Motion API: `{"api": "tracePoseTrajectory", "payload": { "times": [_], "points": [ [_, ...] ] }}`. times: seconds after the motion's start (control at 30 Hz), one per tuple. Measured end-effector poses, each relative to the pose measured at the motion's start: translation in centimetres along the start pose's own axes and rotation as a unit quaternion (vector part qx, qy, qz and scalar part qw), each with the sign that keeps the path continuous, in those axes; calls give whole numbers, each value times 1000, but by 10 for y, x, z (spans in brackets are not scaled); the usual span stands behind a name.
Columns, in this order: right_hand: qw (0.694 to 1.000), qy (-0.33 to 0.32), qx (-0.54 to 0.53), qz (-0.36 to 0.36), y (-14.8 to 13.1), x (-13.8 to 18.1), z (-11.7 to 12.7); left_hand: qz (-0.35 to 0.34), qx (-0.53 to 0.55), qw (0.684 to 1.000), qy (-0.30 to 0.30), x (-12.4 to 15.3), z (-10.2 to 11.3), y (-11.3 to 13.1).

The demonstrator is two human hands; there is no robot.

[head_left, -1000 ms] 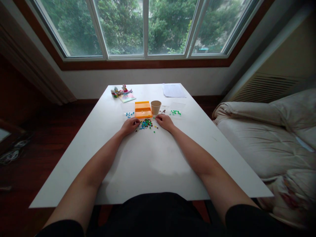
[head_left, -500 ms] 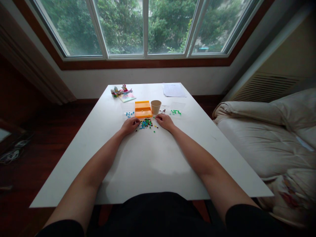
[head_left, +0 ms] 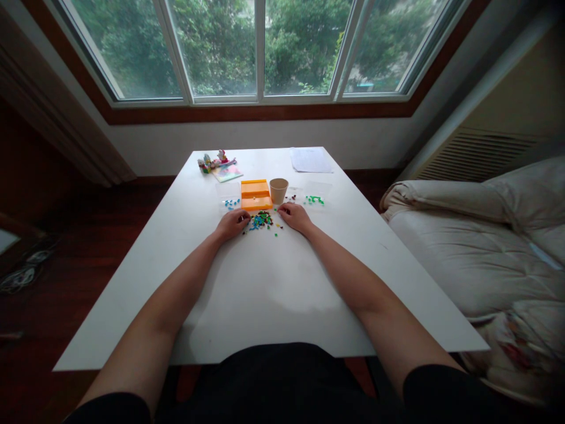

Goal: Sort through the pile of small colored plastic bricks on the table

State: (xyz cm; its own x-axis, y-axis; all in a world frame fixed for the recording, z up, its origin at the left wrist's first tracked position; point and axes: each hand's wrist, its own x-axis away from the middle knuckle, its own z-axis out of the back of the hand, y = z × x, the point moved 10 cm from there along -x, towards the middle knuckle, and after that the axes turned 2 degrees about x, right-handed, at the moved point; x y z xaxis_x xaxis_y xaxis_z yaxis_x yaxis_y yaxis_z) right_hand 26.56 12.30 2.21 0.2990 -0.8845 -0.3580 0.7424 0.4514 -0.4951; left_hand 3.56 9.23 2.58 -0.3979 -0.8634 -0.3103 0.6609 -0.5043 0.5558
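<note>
A pile of small coloured pieces (head_left: 262,220), blue, green, yellow and dark, lies loose on the white table. My left hand (head_left: 233,223) rests at the pile's left edge with its fingers curled together. Across the pile, my right hand (head_left: 295,216) lies on the table, thumb and fingers bent inward; whether either hand pinches a small piece is too small to see. Just behind the pile is an open orange box (head_left: 256,195) with a few light bits inside. Beside it a tan paper cup (head_left: 278,191) stands upright, close beyond my right hand's fingertips.
Blue pieces (head_left: 232,204) lie in a clear tray left of the orange box. Right of the cup are dark red pieces (head_left: 291,198) and green pieces (head_left: 315,200) in clear trays. Small figurines (head_left: 216,161) and paper sheets (head_left: 311,160) are at the table's far edge.
</note>
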Motion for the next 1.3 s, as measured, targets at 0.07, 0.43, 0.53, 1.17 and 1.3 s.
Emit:
{"api": "tracePoseTrajectory", "payload": {
  "times": [0.07,0.43,0.53,1.17,1.3],
  "points": [
    [1000,-2,-1,-1,0,0,0,-1,-2,1000,-1,0,0,0],
    [1000,-1,0,-4,-1,1,2,3,6,1000,4,1,0,-1],
    [1000,-1,0,-6,-1,1,2,0,5,1000,5,0,1,0],
    [1000,5,0,5,-1,1,2,-7,5,1000,4,0,0,-1],
    [1000,-1,0,-9,0,1,2,-4,1,1000,5,0,1,0]
  ]
}}
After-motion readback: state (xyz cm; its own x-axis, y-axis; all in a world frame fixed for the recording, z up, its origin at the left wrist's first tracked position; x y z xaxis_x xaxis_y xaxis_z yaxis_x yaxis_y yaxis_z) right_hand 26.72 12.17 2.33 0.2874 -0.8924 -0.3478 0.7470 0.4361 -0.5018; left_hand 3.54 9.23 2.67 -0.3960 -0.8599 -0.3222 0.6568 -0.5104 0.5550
